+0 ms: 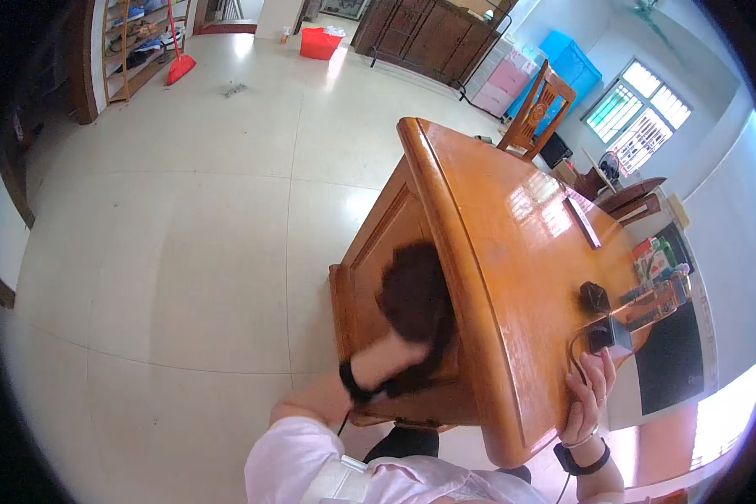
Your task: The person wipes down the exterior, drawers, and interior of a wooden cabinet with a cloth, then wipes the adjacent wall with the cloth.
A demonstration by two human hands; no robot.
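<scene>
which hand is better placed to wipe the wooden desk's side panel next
Probably the left hand: it is at the dark brown cloth, right by the side panel. The right hand rests at the desktop's opposite edge, without a cloth.

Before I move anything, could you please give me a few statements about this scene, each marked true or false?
1. The left hand has a dark cloth at the side panel of the desk. True.
2. The right hand is on the back of the wooden chair. False: it is at the edge of the desk, and the chair stands beyond the desk.
3. Both wrists bear black bands. True.
4. The red tub stands on the desktop. False: it stands on the floor.
</scene>
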